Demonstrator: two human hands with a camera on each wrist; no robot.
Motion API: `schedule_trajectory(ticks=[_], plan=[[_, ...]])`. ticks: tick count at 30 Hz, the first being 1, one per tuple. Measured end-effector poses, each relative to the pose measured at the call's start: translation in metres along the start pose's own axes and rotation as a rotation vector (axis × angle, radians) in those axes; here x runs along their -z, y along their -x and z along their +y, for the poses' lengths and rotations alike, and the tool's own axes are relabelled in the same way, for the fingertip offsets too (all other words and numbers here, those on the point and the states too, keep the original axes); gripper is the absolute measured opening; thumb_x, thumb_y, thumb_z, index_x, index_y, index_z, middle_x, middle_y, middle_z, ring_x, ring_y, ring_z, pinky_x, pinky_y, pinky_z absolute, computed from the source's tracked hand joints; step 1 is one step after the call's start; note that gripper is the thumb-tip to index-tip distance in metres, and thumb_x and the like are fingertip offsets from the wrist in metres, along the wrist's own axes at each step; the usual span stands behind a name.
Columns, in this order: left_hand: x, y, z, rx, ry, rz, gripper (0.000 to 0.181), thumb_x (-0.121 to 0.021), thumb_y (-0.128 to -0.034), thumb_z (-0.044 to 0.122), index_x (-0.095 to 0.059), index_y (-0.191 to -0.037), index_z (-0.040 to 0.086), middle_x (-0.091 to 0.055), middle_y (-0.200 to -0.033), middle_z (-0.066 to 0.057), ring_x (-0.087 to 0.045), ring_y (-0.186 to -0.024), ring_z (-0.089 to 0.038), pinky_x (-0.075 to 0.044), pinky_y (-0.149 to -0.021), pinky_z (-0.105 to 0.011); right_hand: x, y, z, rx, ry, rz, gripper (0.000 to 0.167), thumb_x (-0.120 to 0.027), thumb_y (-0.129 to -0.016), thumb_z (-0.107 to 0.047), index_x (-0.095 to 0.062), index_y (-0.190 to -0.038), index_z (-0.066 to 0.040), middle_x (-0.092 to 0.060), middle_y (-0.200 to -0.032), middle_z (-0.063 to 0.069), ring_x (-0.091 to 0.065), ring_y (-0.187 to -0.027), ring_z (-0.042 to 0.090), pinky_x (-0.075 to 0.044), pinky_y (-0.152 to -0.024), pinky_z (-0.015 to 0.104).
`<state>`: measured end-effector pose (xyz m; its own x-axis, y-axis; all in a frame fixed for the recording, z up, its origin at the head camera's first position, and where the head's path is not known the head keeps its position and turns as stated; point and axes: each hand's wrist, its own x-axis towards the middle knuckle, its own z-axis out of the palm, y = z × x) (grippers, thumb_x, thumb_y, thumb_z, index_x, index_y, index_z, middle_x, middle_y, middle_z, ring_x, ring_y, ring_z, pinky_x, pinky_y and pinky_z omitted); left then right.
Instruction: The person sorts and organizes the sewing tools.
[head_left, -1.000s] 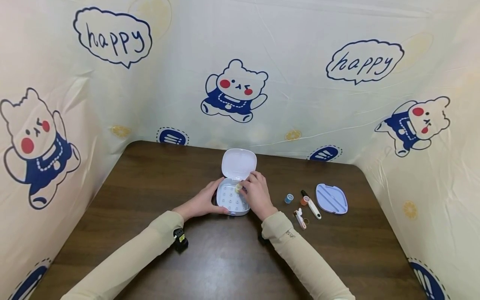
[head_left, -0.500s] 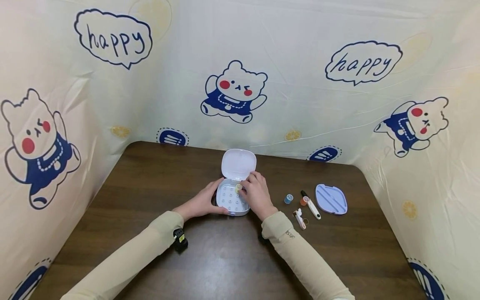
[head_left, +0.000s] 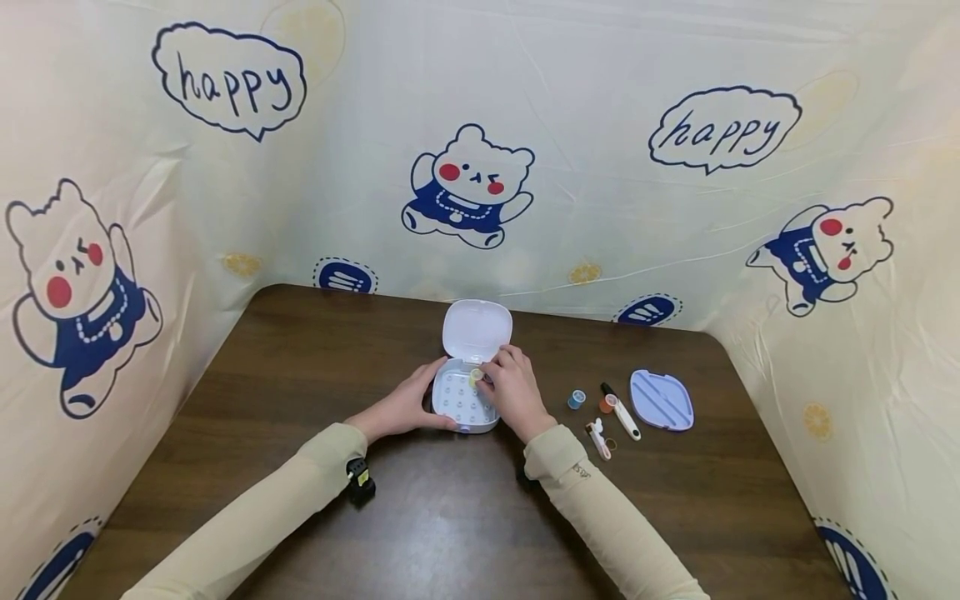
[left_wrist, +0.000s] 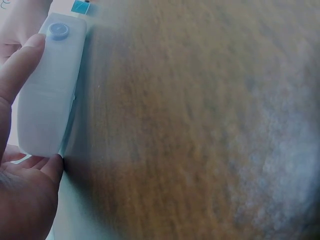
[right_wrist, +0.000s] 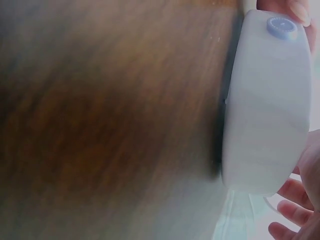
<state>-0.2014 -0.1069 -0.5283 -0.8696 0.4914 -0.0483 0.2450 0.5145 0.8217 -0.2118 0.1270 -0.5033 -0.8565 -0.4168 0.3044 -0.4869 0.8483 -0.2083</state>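
A small pale blue-white sewing box (head_left: 453,398) stands on the table with its lid (head_left: 477,329) raised at the back and rows of pegs on its floor. My left hand (head_left: 403,403) grips its left side, thumb at the front near the round button (left_wrist: 58,31), fingers around the back corner. Inside the box, toward the back right, my right hand (head_left: 517,390) pinches a small yellow thread spool (head_left: 476,377). The right fingertips are partly hidden by the hand itself. In the right wrist view, the box's outer wall (right_wrist: 267,110) stands beside the right fingers (right_wrist: 295,210).
On the brown table (head_left: 337,333) to the right lie a blue thread spool (head_left: 577,399), an orange spool (head_left: 607,404), a white-handled tool with a black end (head_left: 626,419), a small pink-and-white item (head_left: 598,439) and a blue grooved tray (head_left: 662,400). Patterned cloth (head_left: 585,208) walls the table.
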Motion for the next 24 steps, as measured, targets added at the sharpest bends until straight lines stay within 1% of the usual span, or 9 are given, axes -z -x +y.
schedule_trajectory(ticks=[3, 7, 11, 19, 24], plan=[[0.0, 0.0, -0.001, -0.003, -0.007, -0.002, 0.121, -0.091, -0.0793, 0.046, -0.017, -0.166, 0.005, -0.032, -0.162, -0.023, -0.04, -0.144, -0.038, -0.035, -0.117, -0.058, 0.0, 0.001, 0.001, 0.013, 0.005, 0.02, 0.02, -0.082, -0.092, -0.021, -0.08, -0.107, -0.008, -0.068, -0.103, 0.008, -0.053, -0.126, 0.033, -0.042, -0.11, 0.052], [0.001, 0.001, 0.001, -0.007, -0.006, -0.005, 0.12, -0.091, -0.08, 0.044, -0.017, -0.166, 0.005, -0.032, -0.163, -0.023, -0.039, -0.146, -0.038, -0.035, -0.117, -0.058, 0.001, 0.002, 0.002, 0.035, 0.016, 0.051, 0.019, -0.083, -0.091, -0.02, -0.08, -0.107, -0.008, -0.069, -0.103, 0.008, -0.055, -0.125, 0.033, -0.043, -0.109, 0.05], [0.001, 0.002, 0.002, -0.011, 0.001, -0.002, 0.119, -0.091, -0.0806, 0.043, -0.017, -0.166, 0.005, -0.032, -0.162, -0.024, -0.039, -0.145, -0.039, -0.035, -0.117, -0.058, 0.002, 0.003, 0.005, 0.039, 0.008, 0.061, 0.02, -0.082, -0.092, -0.019, -0.08, -0.109, -0.009, -0.073, -0.106, 0.009, -0.055, -0.126, 0.032, -0.043, -0.109, 0.05], [0.001, 0.001, -0.001, -0.032, 0.002, 0.0, 0.119, -0.091, -0.0801, 0.044, -0.017, -0.166, 0.005, -0.033, -0.161, -0.025, -0.04, -0.144, -0.04, -0.035, -0.116, -0.059, 0.009, 0.011, 0.01, 0.023, -0.065, 0.08, 0.023, -0.082, -0.092, -0.021, -0.081, -0.113, -0.011, -0.074, -0.107, 0.008, -0.056, -0.123, 0.031, -0.043, -0.109, 0.049], [0.0, 0.001, -0.002, -0.027, 0.009, -0.002, 0.12, -0.091, -0.08, 0.045, -0.017, -0.166, 0.006, -0.033, -0.161, -0.024, -0.039, -0.144, -0.039, -0.034, -0.117, -0.06, 0.014, 0.018, 0.014, -0.01, -0.1, 0.083, 0.022, -0.083, -0.091, -0.02, -0.081, -0.111, -0.009, -0.073, -0.103, 0.008, -0.055, -0.126, 0.033, -0.043, -0.111, 0.05]])
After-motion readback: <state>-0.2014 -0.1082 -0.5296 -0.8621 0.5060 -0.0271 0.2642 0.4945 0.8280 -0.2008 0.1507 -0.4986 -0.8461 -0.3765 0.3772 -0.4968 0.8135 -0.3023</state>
